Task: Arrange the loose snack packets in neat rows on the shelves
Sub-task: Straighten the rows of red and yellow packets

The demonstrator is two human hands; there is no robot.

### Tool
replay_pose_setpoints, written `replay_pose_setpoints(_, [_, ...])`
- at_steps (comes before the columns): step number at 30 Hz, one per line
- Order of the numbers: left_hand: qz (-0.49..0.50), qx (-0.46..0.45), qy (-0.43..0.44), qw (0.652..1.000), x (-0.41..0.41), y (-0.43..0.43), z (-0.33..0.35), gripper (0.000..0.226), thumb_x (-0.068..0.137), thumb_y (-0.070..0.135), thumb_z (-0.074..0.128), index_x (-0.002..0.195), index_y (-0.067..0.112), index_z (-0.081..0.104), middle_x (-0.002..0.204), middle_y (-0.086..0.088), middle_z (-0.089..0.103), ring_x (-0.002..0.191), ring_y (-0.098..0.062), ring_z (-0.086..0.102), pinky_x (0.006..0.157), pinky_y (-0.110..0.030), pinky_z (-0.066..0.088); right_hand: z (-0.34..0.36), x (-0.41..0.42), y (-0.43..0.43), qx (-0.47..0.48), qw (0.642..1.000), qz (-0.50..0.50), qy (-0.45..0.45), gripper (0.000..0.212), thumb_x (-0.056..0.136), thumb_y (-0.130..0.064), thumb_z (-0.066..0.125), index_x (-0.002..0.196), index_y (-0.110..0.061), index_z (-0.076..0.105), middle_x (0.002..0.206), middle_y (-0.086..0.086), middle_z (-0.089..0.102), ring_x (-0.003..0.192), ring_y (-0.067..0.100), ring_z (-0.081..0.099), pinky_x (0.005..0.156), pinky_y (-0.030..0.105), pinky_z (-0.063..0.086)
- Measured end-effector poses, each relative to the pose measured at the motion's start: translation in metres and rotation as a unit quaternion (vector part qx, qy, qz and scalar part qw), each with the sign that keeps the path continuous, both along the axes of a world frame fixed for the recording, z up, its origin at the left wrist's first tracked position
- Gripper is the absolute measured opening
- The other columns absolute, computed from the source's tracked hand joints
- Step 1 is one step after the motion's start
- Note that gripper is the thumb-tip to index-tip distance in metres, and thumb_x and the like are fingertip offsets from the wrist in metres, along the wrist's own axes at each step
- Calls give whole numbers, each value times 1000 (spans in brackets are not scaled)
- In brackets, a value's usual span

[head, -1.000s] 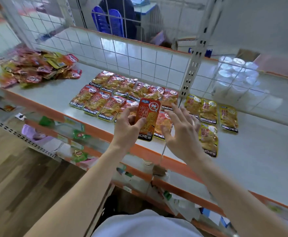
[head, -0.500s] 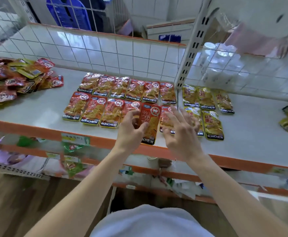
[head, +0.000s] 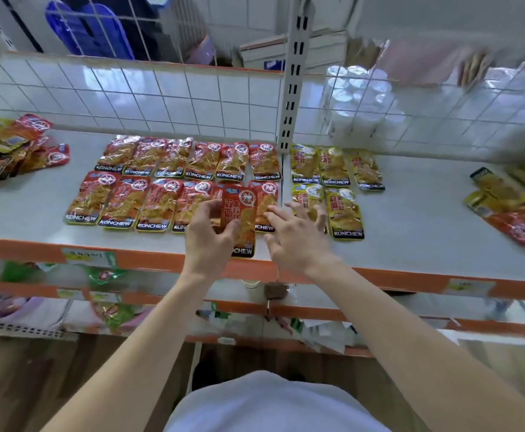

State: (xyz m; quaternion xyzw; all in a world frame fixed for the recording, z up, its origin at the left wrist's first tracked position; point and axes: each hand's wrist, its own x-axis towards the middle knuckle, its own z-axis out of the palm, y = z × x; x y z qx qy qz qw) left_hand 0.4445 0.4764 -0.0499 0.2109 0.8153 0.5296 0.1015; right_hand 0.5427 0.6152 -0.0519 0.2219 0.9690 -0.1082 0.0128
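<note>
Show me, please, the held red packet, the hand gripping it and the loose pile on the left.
held red packet [head: 243,210]: head view, upper printed face.
left hand [head: 206,236]: head view, back of the hand.
loose pile [head: 15,148]: head view, top packets.

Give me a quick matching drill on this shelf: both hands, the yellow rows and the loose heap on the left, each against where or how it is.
Things:
1. left hand
2. right hand
3. yellow rows
4. left heap

Place or state:
a. open, fingers spread
b. jumbled, not in rows
c. grips a red packet
d. right of the white post

Pairs: 1-c, 2-a, 3-d, 4-b.
</note>
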Motion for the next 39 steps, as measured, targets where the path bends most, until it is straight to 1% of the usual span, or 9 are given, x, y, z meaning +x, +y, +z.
replay_pose_setpoints(4, [-14, 0, -9, 1000, 6, 3, -4, 57, 91, 12, 72, 141, 20, 47, 100, 9, 62, 91, -8, 66, 74, -21, 56, -4, 12, 6, -6, 998, -11, 62, 44, 97, -34, 46, 140, -29, 50, 155, -12, 38, 146, 14, 20, 114, 53, 4])
replay_pose_setpoints(9, [-54, -55, 51, 996, 6, 15, -8, 54, 92, 15, 72, 142, 17, 54, 131, -6, 65, 120, -24, 61, 102, -46, 51, -1, 35, 25, -20, 990, -52, 132, 44, 94, -26, 52, 137, -25, 55, 150, -9, 45, 143, 14, 26, 113, 50, 8])
replay_pose_setpoints(13, [-67, -89, 87, 990, 9, 24, -11, 51, 93, 20, 70, 141, 14, 55, 128, -4, 65, 114, -18, 58, 105, -36, 44, -5, 46, 40, -26, 981, -64, 184, 47, 88, -21, 54, 135, -18, 58, 144, -4, 52, 139, 19, 32, 114, 54, 17])
replay_pose_setpoints(16, [-53, -164, 178, 969, 8, 25, -24, 35, 91, 28, 71, 125, 19, 69, 120, -3, 62, 116, -23, 50, 94, -35, 28, -11, 54, 46, 4, 969, -71, 235, 40, 86, -17, 55, 125, -16, 65, 137, -4, 59, 134, 20, 41, 108, 39, 13])
replay_pose_setpoints(18, [-48, -199, 234, 950, 7, 25, -33, 22, 88, 30, 74, 108, 20, 76, 118, -3, 55, 115, -24, 44, 88, -35, 21, -17, 59, 49, 19, 960, -47, 275, 36, 84, -12, 56, 117, -16, 68, 130, -5, 63, 130, 19, 47, 106, 45, 20])
replay_pose_setpoints(20, [-48, -208, 260, 942, 9, 25, -36, 18, 89, 30, 72, 103, 19, 77, 120, -4, 52, 116, -24, 42, 90, -37, 22, -25, 64, 51, 35, 955, -15, 294, 36, 82, -10, 57, 115, -16, 69, 131, -5, 63, 130, 19, 49, 105, 48, 26])
replay_pose_setpoints(26, [-123, -218, 313, 916, 10, 24, -35, 49, 85, 52, 51, 126, 28, 64, 140, 6, 54, 133, -21, 38, 98, -46, 26, -27, 66, 49, 63, 962, -43, 263, 50, 83, -23, 53, 132, -21, 54, 147, -2, 49, 135, 24, 41, 104, 48, 23])
replay_pose_setpoints(32, [-111, -247, 291, 918, 12, 26, -34, 46, 82, 48, 57, 120, 25, 70, 132, 6, 58, 130, -23, 40, 101, -51, 24, -30, 65, 50, 66, 973, -61, 212, 54, 87, -36, 55, 139, -21, 51, 154, -1, 40, 140, 26, 32, 106, 49, 22])
replay_pose_setpoints(39, [-119, -210, 297, 924, 10, 23, -37, 50, 87, 55, 47, 121, 25, 66, 136, 4, 55, 131, -22, 40, 100, -53, 26, -31, 64, 50, 71, 975, -59, 200, 57, 90, -46, 49, 141, -20, 49, 155, 0, 39, 140, 26, 32, 104, 49, 22])
